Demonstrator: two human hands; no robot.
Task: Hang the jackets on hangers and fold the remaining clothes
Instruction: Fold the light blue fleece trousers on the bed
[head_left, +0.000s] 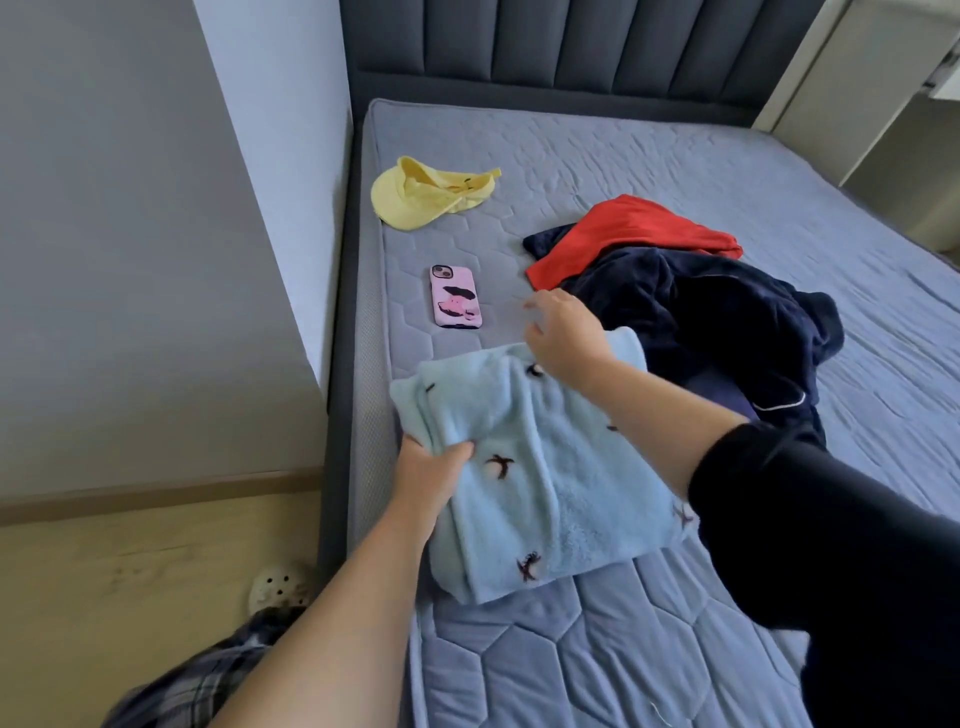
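A folded light-blue fleece garment (550, 483) with small dark bird marks lies near the left edge of the mattress (649, 156). My left hand (428, 475) grips its left edge, thumb on top and fingers underneath. My right hand (563, 332) is at the garment's far edge with fingers curled; whether it pinches the cloth I cannot tell. Behind it a dark navy garment (727, 322) lies crumpled, with a red garment (628, 234) partly on top of it.
A pink phone (455, 297) lies on the mattress beyond the blue garment. A yellow cap (421, 195) sits farther back near the padded headboard (571, 47). A grey wall (130, 234) and wooden floor (156, 561) lie left of the bed; a white perforated shoe (278, 590) is on the floor.
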